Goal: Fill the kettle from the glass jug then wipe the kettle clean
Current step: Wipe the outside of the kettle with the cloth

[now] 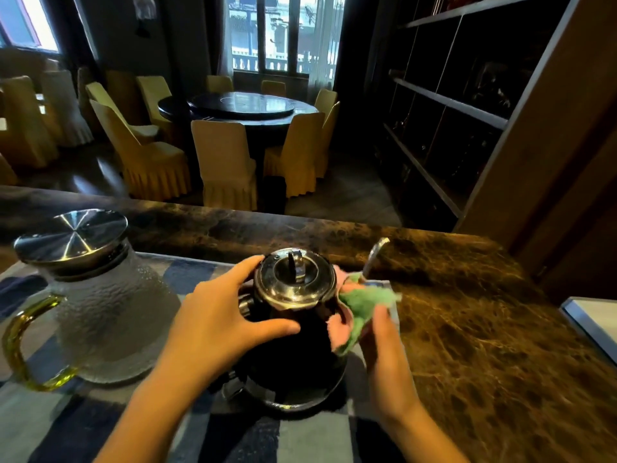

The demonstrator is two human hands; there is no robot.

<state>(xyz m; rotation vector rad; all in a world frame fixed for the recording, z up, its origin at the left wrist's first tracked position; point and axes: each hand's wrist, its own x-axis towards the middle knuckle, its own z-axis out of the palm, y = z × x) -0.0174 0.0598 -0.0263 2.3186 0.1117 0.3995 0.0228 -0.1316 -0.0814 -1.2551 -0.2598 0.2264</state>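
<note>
The kettle (293,362) stands upright on a blue and grey checked mat (50,422) that covers the near left part of the brown marble bench (484,329). Its shiny metal lid (295,279) is on, and its thin spout (375,255) points away to the right.

The left hand (217,325) grips the kettle's upper body from the left, fingers spread and curved round the far side just under the lid, thumb across the near side. The right hand (384,349) holds a bunched green and pink cloth (360,305) and presses it against the kettle's right side, just below the lid's rim.

The glass jug (110,312) stands on the mat to the left of the kettle, apart from it, with its metal lid (71,235) on and its yellow handle (16,339) turned to the left.

Beyond the bench are a round table (240,108) ringed by covered chairs (223,162) and dark shelves (467,95) at the right.
</note>
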